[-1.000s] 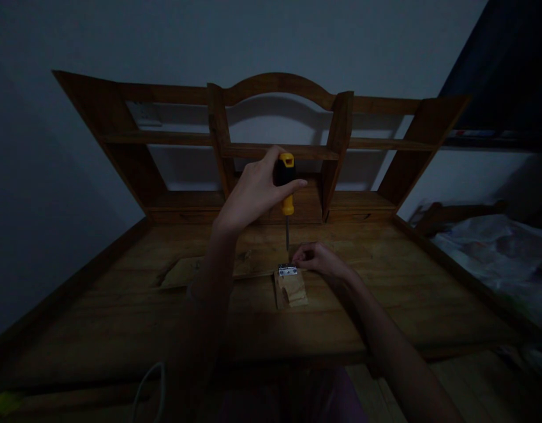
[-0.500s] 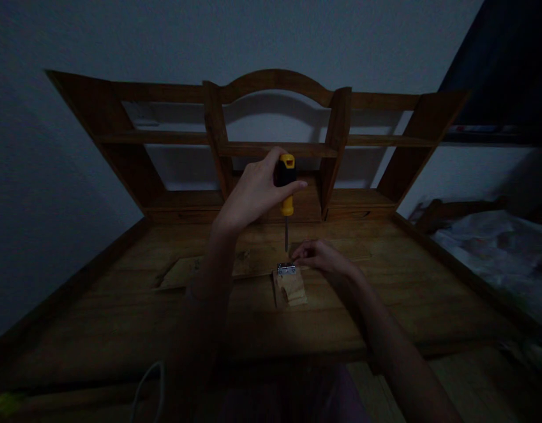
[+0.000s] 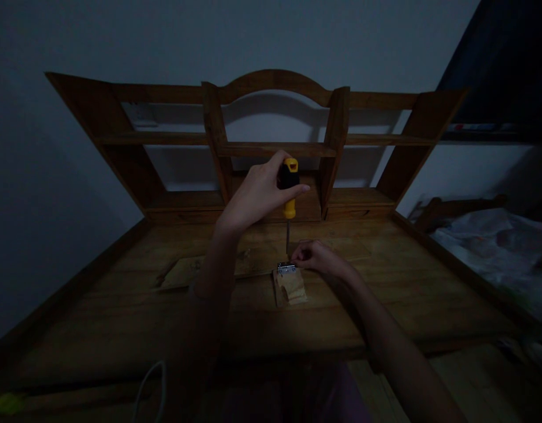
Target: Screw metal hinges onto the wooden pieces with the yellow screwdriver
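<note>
A yellow and black screwdriver [image 3: 290, 207] stands almost upright over the desk, its shaft pointing down. Wrapped round its handle, my left hand [image 3: 260, 191] has the thumb across the front. Just below the tip is a small silver hinge [image 3: 285, 268] on the upper edge of a light wooden block [image 3: 293, 288] with a curved cut. My right hand [image 3: 315, 257] is closed at the hinge's right side, fingertips pinched together. Whether a small piece sits between those fingertips is too dark to tell, as is any contact between tip and hinge.
A flat wooden board [image 3: 180, 273] lies left of the block, partly behind my left forearm. The wooden desk [image 3: 363, 305] has a shelf unit [image 3: 271, 150] along its back. A white cable [image 3: 163, 382] loops at the front edge. Plastic-covered items [image 3: 495, 247] lie at the right.
My left hand and the screwdriver have shifted very slightly right and down. The fingers of my right hand have curled in a little more beside the hinge.
</note>
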`<state>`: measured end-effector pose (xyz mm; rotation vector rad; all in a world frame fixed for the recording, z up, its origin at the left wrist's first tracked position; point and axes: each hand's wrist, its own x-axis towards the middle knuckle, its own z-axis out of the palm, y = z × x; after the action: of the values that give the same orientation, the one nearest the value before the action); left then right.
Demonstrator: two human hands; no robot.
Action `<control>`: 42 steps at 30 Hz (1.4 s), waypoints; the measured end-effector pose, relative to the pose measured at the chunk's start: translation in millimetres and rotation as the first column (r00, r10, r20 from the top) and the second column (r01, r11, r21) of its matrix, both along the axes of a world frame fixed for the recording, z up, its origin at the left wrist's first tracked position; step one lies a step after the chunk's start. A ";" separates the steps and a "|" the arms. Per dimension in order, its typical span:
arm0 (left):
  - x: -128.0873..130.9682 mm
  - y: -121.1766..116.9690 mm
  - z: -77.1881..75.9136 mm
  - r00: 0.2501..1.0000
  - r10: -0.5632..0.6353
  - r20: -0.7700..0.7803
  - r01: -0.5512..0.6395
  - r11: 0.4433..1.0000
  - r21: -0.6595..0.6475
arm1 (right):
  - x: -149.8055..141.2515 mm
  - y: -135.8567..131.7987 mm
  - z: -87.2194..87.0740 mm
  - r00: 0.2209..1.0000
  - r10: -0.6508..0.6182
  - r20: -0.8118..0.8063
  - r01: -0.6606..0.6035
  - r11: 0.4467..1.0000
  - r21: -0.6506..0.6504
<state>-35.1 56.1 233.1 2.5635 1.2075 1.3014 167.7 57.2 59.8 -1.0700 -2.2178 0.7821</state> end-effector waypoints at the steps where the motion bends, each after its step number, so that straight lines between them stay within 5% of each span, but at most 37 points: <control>1: 0.3 -0.4 0.0 1.000 -0.005 -0.008 0.005 1.000 -0.008 | -0.2 -0.5 0.5 1.000 -0.002 0.009 0.001 1.000 0.014; 21: 4.3 3.8 -4.6 0.991 -0.076 -0.111 0.063 0.991 -0.114 | -1.0 -9.7 1.2 0.999 0.040 0.023 -0.042 0.994 0.100; 42: 6.0 5.2 -6.2 0.986 -0.102 -0.134 0.086 0.989 -0.122 | -1.3 -9.6 -1.4 0.999 0.043 0.002 -0.043 0.998 0.051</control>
<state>-29.1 61.3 226.9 2.6298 1.1300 1.0176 166.3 47.7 58.4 -1.0020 -2.2561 0.7394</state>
